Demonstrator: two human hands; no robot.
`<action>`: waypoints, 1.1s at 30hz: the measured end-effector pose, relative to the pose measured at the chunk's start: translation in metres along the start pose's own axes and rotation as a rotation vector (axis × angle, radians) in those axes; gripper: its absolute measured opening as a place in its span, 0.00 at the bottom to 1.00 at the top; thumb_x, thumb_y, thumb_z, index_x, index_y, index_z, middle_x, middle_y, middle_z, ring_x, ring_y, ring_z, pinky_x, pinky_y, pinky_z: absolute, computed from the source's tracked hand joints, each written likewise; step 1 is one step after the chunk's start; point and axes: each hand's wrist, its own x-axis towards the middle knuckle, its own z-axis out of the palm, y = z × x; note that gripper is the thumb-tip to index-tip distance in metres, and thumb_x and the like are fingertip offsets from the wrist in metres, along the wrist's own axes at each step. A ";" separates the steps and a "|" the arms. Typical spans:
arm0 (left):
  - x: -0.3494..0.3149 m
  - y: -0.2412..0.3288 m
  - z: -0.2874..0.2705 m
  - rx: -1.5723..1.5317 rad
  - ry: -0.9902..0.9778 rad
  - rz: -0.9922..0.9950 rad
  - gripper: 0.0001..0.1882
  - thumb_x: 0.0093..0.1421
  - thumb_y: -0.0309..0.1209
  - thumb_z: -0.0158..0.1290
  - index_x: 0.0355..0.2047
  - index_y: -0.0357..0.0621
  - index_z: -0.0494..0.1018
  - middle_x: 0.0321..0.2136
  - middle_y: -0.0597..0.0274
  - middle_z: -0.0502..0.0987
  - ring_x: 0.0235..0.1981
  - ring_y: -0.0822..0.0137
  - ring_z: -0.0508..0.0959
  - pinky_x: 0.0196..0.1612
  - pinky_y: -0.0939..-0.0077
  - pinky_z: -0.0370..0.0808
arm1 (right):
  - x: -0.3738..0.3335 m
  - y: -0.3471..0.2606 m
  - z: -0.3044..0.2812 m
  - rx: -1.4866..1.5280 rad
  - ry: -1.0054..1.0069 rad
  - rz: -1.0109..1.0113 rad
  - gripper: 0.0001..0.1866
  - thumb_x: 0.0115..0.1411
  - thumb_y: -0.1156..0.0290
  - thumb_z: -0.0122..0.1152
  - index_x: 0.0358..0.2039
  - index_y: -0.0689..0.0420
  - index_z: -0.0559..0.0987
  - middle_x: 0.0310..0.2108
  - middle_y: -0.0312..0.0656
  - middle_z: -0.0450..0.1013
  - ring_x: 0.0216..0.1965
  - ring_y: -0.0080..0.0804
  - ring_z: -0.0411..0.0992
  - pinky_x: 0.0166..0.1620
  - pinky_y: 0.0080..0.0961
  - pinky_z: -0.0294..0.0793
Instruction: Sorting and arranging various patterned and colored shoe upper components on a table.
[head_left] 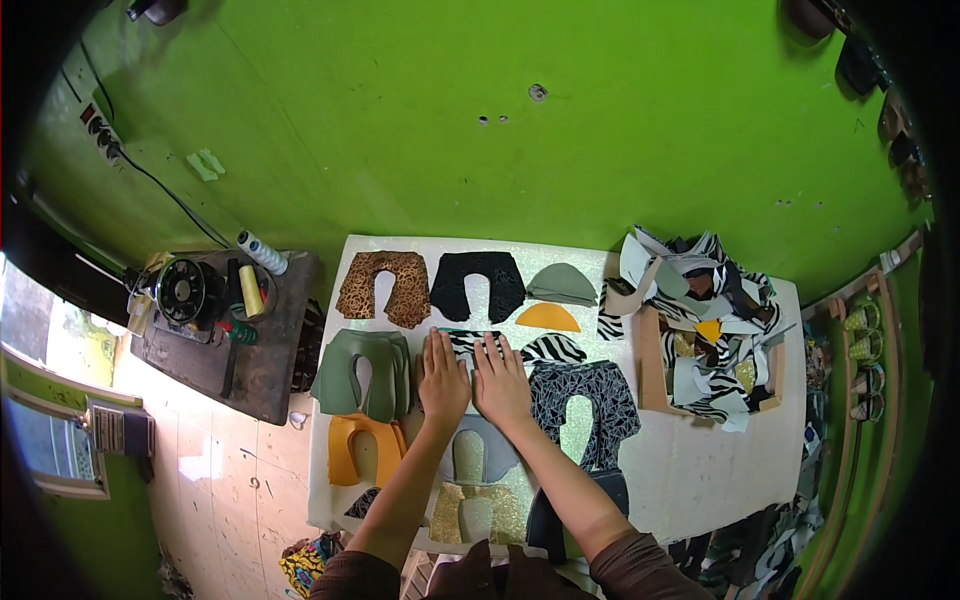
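My left hand (pixel 443 378) and my right hand (pixel 502 382) lie side by side, palms down, fingers stretched out. Their fingertips rest on a zebra-striped piece (pixel 472 346), mostly hidden beneath them. Just right of it is a striped half-moon piece (pixel 553 349), with an orange half-moon (pixel 548 318) and a green one (pixel 560 285) behind. Farther back lie U-shaped pieces in leopard print (pixel 357 298) and black (pixel 447 290). Olive U-shaped pieces (pixel 338 372) are stacked left of my hands; a black-and-white patterned stack (pixel 612 405) sits right. A grey U-shaped piece (pixel 500 458) shows between my forearms.
Nearer me on the pale table (pixel 700 490) are orange (pixel 343 452), gold glitter (pixel 450 515) and dark (pixel 548 520) pieces. At right, a box (pixel 652 370) overflows with scraps (pixel 700 270). A dark side table (pixel 270 370) at left holds thread spools (pixel 262 252) and a black wheel (pixel 180 291).
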 end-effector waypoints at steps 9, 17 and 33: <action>0.001 0.001 0.001 0.094 0.071 0.007 0.27 0.56 0.32 0.43 0.55 0.34 0.55 0.57 0.51 0.56 0.58 0.57 0.57 0.56 0.63 0.58 | 0.000 0.002 0.008 -0.037 0.048 -0.013 0.24 0.57 0.66 0.45 0.55 0.54 0.61 0.59 0.43 0.53 0.60 0.44 0.51 0.58 0.45 0.51; -0.012 0.034 -0.035 0.151 0.059 -0.014 0.25 0.56 0.36 0.42 0.54 0.41 0.60 0.58 0.53 0.55 0.59 0.58 0.56 0.56 0.58 0.56 | -0.018 0.004 -0.042 0.279 0.121 -0.200 0.22 0.58 0.70 0.43 0.53 0.60 0.62 0.56 0.50 0.56 0.58 0.50 0.52 0.57 0.48 0.52; -0.100 0.260 -0.064 -0.196 0.146 0.117 0.22 0.54 0.31 0.43 0.49 0.37 0.65 0.55 0.47 0.58 0.57 0.52 0.57 0.57 0.57 0.53 | -0.154 0.121 -0.192 0.517 0.284 -0.273 0.19 0.49 0.82 0.47 0.43 0.63 0.71 0.47 0.51 0.65 0.51 0.47 0.62 0.53 0.36 0.62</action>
